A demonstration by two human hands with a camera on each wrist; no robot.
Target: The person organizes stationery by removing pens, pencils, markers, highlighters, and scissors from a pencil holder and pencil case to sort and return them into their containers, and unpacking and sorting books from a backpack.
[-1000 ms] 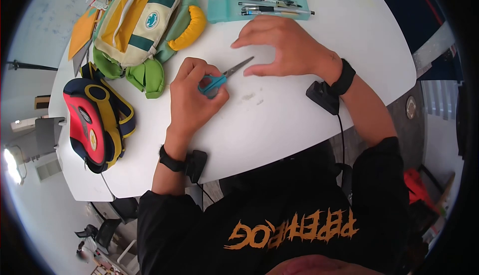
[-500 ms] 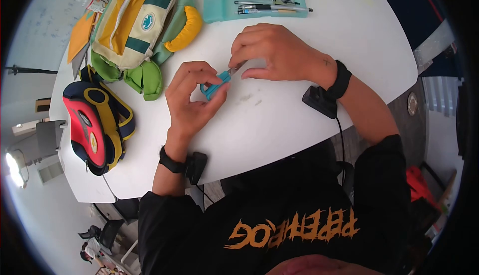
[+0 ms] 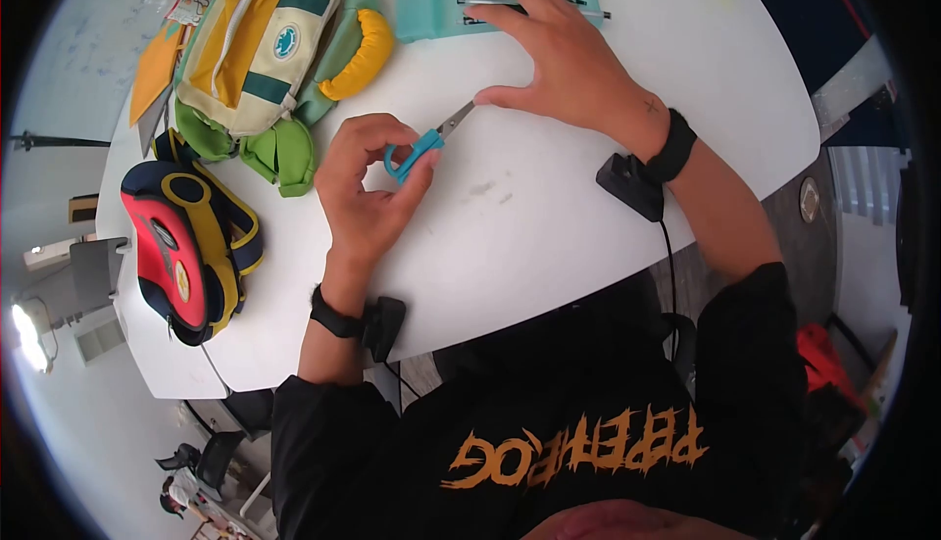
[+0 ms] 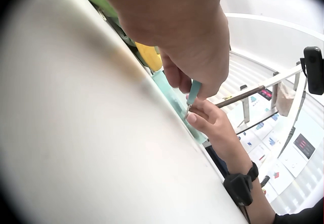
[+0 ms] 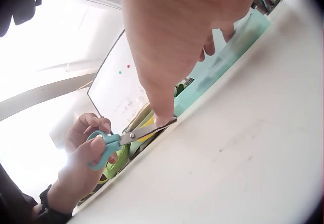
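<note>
The scissors were in my left hand, their turquoise handles pinched between thumb and curled fingers, their blades nearly together and pointing away from that palm towards my right hand. To manage them well, I judged, I needed a firm pinch low on the handles, enough to stop them twisting, with no squeeze that worked the blades against each other. The risk sat at the tip: my right thumb was right by it, touching or just beside, I could not tell which. Any contact there was best made lightly on the flat of the metal, clear of the edges and the point, and the left wrist was best steady so that the tip did not jab.

So the scissors lay within my left grip and between my two hands, seemingly raised off the table, with only the tip close to the right one. My right hand was wide open, thumb well apart from the fingers, and I could see nothing gripped in it. Its fingers reached over the open teal case, where some pens lay partly hidden beneath them. Farther out on my left were the cream and green backpack and the small red bag.
</note>
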